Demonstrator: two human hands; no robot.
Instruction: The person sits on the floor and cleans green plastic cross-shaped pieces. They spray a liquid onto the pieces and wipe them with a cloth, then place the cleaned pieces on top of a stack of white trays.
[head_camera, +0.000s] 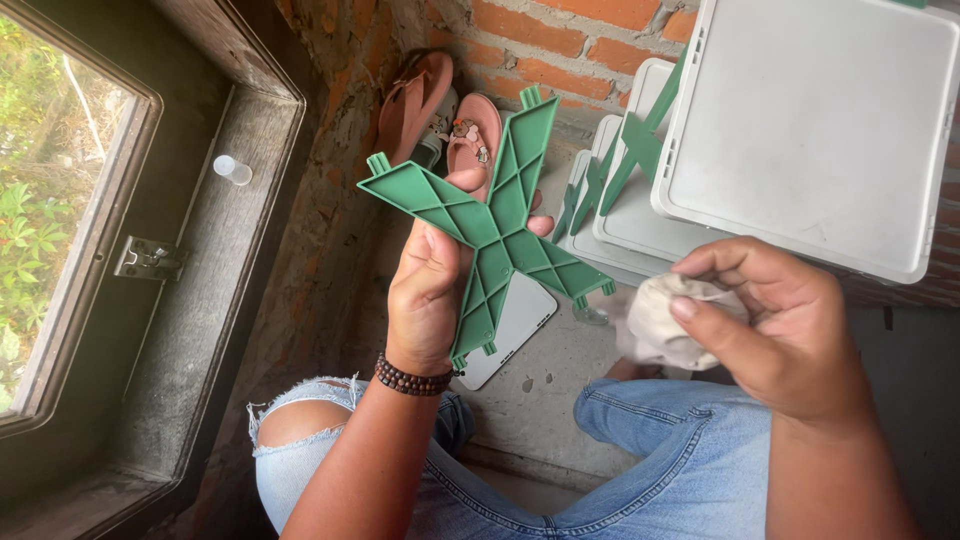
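A green X-shaped plastic piece (496, 232) is held upright in the left hand (428, 296), fingers closed round its centre, above the lap and the concrete floor (540, 400); a crumpled pale cloth (665, 318) is pinched in the closed fingers of the right hand (775, 335), just beside the piece but apart from it. The step in hand is judged to be wiping, so the cloth must be brought onto the ribbed face. White trays (810, 130) with further green pieces are stacked behind.
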